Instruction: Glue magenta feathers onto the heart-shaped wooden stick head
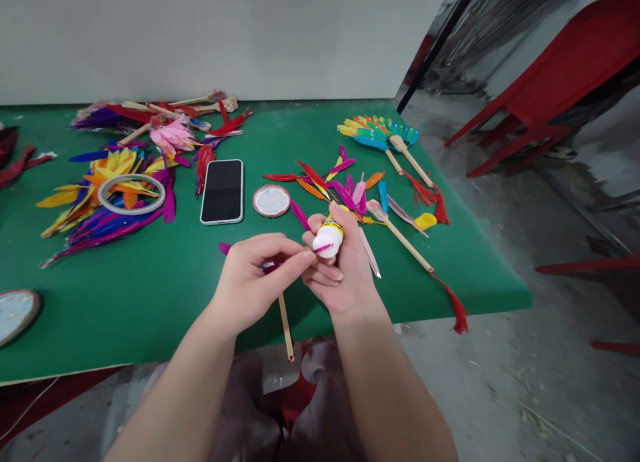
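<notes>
My right hand [345,269] is closed around a small white glue bottle [327,241] with a yellow label, its white end tilted towards me. Between the thumb and fingertips of my left hand [257,275] is a thin magenta feather [323,248], its narrow end against the bottle's white end. Under my left hand a wooden stick [286,325] reaches over the table's front edge; its upper part is hidden. Beyond the bottle lie loose coloured feathers [345,192], and a wooden spoon [403,239] with a red tassel rests to the right.
A phone [222,192] and a round lid [271,201] lie mid-table. Feather bundles [110,189] with a tape ring [132,209] are at left. A feathered fan [383,134] and yellow cap [425,221] are at right. Red chairs [560,75] stand beyond the green table [480,275].
</notes>
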Motion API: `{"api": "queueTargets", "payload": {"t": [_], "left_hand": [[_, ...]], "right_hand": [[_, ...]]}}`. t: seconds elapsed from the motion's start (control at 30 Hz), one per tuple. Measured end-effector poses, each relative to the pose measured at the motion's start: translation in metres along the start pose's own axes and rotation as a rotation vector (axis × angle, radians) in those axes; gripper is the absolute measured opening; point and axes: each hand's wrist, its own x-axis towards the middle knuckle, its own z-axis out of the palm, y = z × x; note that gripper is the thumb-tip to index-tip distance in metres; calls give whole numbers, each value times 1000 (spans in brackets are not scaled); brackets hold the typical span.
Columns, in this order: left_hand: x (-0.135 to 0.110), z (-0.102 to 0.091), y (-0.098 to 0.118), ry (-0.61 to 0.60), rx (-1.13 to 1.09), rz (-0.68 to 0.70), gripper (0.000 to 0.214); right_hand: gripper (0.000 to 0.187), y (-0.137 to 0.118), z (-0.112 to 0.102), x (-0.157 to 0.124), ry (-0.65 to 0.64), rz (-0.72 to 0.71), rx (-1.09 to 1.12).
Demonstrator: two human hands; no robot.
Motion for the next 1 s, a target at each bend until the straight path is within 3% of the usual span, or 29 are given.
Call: {"api": "queueTargets", "payload": {"t": [0.23, 0.6, 0.73, 1.0], "left_hand": [[-1, 0, 0, 69, 52, 14, 9], [1, -1, -1, 30, 178, 77, 10], [1, -3, -2, 33, 215, 73, 10], [2, -2, 0, -108, -56, -1, 12]], "right_hand": [[35, 1, -2, 1, 18, -17, 3], [34, -1, 0, 1, 94, -20, 0], [33, -2, -2, 1, 48, -6, 10], [34, 0, -5, 3, 11, -3, 23]]}}
